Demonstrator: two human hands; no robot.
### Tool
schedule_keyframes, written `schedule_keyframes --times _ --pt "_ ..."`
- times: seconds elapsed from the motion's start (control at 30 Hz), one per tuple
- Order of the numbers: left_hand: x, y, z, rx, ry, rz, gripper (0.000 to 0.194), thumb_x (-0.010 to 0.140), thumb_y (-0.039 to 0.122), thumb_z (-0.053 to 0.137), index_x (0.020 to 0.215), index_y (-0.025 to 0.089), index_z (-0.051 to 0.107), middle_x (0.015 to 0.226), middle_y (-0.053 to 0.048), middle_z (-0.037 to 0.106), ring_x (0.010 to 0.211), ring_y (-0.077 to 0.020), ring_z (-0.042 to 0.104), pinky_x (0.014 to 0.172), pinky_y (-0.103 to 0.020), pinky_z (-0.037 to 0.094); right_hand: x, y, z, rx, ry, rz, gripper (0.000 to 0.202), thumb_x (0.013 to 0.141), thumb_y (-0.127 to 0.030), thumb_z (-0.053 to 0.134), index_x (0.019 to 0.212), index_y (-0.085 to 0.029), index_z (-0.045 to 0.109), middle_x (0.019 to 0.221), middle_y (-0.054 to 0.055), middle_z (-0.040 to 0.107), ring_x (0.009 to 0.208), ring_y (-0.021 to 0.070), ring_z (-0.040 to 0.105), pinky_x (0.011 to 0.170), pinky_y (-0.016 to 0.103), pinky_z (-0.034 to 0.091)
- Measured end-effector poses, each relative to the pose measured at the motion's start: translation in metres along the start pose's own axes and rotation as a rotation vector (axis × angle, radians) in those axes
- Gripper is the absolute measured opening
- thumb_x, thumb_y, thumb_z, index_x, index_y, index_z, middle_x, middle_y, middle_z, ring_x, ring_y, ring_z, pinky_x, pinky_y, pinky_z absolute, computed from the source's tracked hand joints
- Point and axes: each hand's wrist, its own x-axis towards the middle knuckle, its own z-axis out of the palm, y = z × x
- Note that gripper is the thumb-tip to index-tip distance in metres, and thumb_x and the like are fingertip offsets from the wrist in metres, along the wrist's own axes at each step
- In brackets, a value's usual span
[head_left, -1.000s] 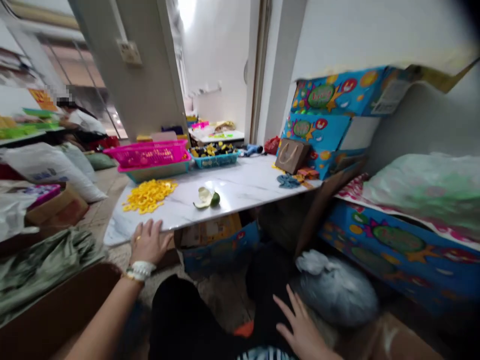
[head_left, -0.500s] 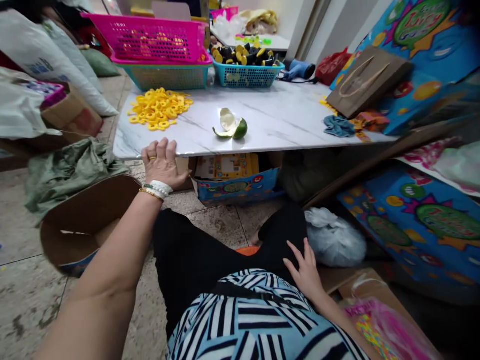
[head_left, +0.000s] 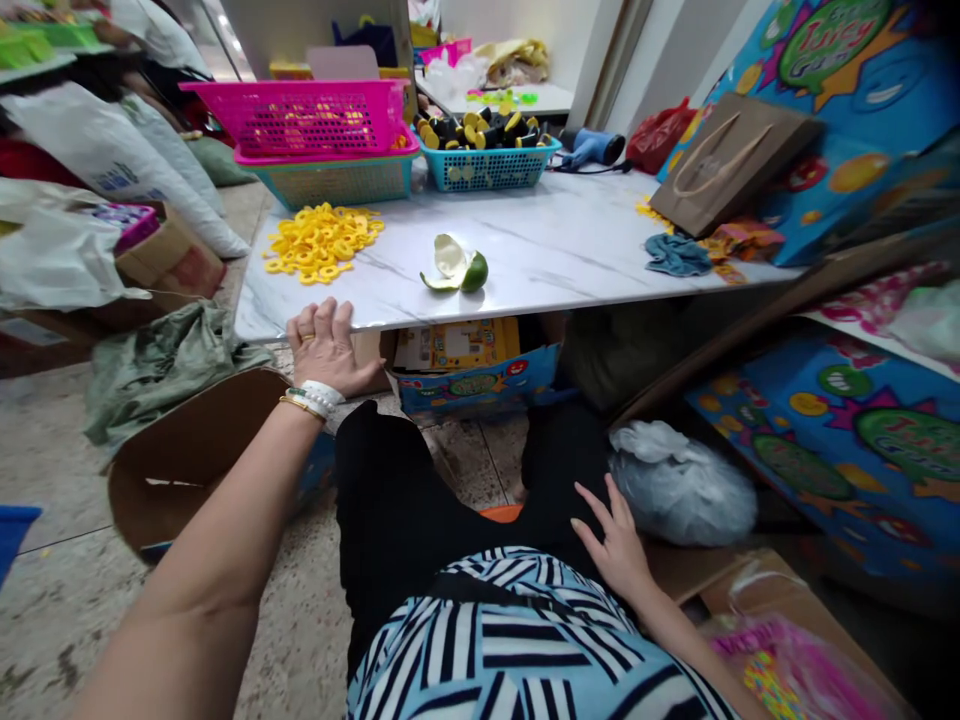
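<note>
My left hand [head_left: 328,345] rests with its fingertips on the front edge of the white marbled table [head_left: 540,240], fingers stretched and thumb apart. My right hand [head_left: 615,540] lies on my right thigh, fingers spread, holding nothing. Behind my left hand is a heap of small yellow plastic ring-like pieces [head_left: 322,243]. Right of the heap, pieces of green fruit peel [head_left: 474,272] with a pale inside lie on the tabletop.
Stacked pink and teal baskets [head_left: 307,120] and a teal basket of black-and-yellow pieces [head_left: 487,160] line the table's back. A brown paper bag [head_left: 720,165] leans at right. Beneath are a blue carton [head_left: 480,385] and an open cardboard box [head_left: 187,450]. A tied plastic bag [head_left: 682,485] sits beside my right leg.
The view has shifted slightly, so the table's left side appears lower and further right. Both hands keep their places on the table edge and the thigh. A blue corner shows at far left.
</note>
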Motion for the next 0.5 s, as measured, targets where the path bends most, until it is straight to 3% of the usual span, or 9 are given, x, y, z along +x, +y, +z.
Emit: schedule_keyframes --times 0.2,0.33,0.4,0.5 --pt "-0.001 -0.001 0.001 -0.028 -0.006 0.024 0.096 0.075 0.055 0.064 0.149 0.004 0.029 0.156 -0.020 0.026 0.141 -0.0392 0.017 0.114 -0.055 0.003 -0.008 0.004 0.000 0.009 0.030 0.026 0.051 0.094 -0.048 0.048 0.143 -0.034 0.047 0.166 0.001 0.004 0.150 0.0333 0.018 0.118 0.055 0.030" --pt "-0.001 0.003 0.004 -0.023 0.030 -0.008 0.093 0.074 0.052 0.066 0.148 0.007 0.032 0.155 -0.022 0.027 0.141 -0.0414 0.019 0.115 -0.055 0.005 -0.008 0.003 -0.002 0.031 0.020 0.017 0.050 0.095 -0.048 0.046 0.143 -0.034 0.047 0.166 0.000 0.001 0.150 0.0332 0.018 0.118 0.055 0.028" --pt "-0.001 0.006 0.006 -0.041 0.039 -0.038 0.090 0.075 0.051 0.065 0.148 0.008 0.033 0.154 -0.022 0.029 0.141 -0.0423 0.020 0.114 -0.056 0.006 -0.006 -0.001 -0.005 0.046 -0.001 0.019 0.054 0.095 -0.048 0.045 0.147 -0.034 0.041 0.166 0.002 0.004 0.151 0.0316 0.017 0.120 0.054 0.025" --pt "0.002 0.006 0.013 -0.073 0.100 -0.056 0.080 0.082 0.050 0.058 0.145 0.005 0.037 0.152 -0.021 0.032 0.140 -0.0409 0.022 0.113 -0.056 0.007 0.000 -0.004 -0.009 0.099 -0.014 0.083 0.070 0.096 -0.050 0.044 0.156 -0.028 0.018 0.166 0.007 0.006 0.152 0.0280 0.014 0.122 0.051 0.022"
